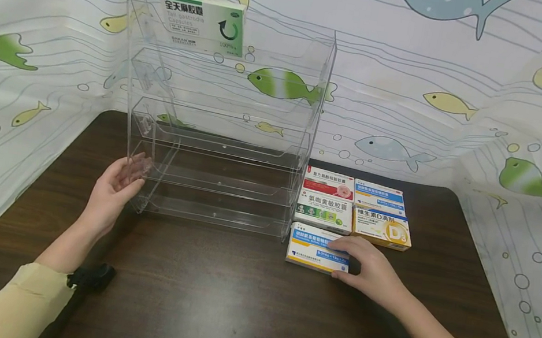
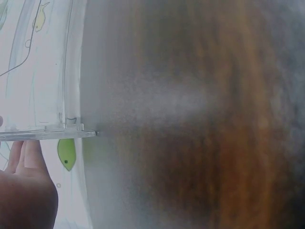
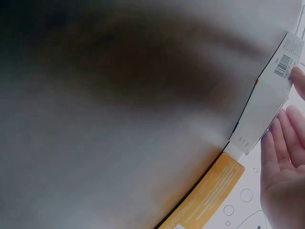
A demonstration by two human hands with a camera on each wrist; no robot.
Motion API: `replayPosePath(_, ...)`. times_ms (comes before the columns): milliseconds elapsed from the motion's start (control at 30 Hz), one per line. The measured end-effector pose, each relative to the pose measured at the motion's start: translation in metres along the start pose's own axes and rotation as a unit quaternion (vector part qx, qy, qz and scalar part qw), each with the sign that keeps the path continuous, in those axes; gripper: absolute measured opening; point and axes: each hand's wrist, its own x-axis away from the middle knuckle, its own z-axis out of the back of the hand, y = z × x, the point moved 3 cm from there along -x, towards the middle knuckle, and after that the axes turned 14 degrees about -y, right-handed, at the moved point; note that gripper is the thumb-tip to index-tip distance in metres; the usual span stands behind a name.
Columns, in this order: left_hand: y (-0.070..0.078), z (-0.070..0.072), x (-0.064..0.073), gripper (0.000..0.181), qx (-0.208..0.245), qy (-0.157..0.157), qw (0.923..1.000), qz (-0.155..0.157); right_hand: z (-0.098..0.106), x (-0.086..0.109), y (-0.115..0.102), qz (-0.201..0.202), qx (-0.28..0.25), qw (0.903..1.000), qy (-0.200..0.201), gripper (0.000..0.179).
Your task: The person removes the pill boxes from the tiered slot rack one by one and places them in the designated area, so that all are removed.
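A clear acrylic rack (image 1: 218, 184) with several tiers stands on the dark table. My left hand (image 1: 117, 187) holds the lower part of its left side wall; in the left wrist view, the fingers (image 2: 29, 155) lie along the outer face and a fingertip shows on the other side. My right hand (image 1: 367, 266) grips the right end of a blue-and-white medicine box (image 1: 308, 252), thumb at the near edge and fingers over the top. This box lies flat, beside the rack's front right corner. A green-and-white capsule box (image 1: 203, 24) stands upright in the top tier, at the left.
Behind the held box lie a red-and-white box (image 1: 329, 183), a white-and-green box (image 1: 324, 211), another blue-and-white box (image 1: 379, 197) and a yellow-and-white vitamin D box (image 1: 382, 227). A fish-patterned sheet (image 1: 395, 76) closes off the back and sides.
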Motion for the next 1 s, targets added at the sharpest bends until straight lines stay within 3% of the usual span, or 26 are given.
replayPosePath(300, -0.0004, 0.0, 0.0005, 0.036, 0.023, 0.004, 0.9996, -0.014, 0.0026, -0.0054, 0.0008, 0.001, -0.007, 1.0, -0.005, 0.058)
replayPosePath(767, -0.001, 0.0006, 0.0009, 0.036, -0.011, 0.0, 0.9999, 0.007, 0.0037, -0.009, 0.0024, -0.004, -0.013, 0.9999, -0.008, 0.059)
replayPosePath(1000, 0.0001, 0.0009, 0.0013, 0.031, 0.0, 0.002, 1.0, 0.0, 0.0098, -0.0082, -0.0043, 0.011, -0.001, 0.9998, 0.017, 0.06)
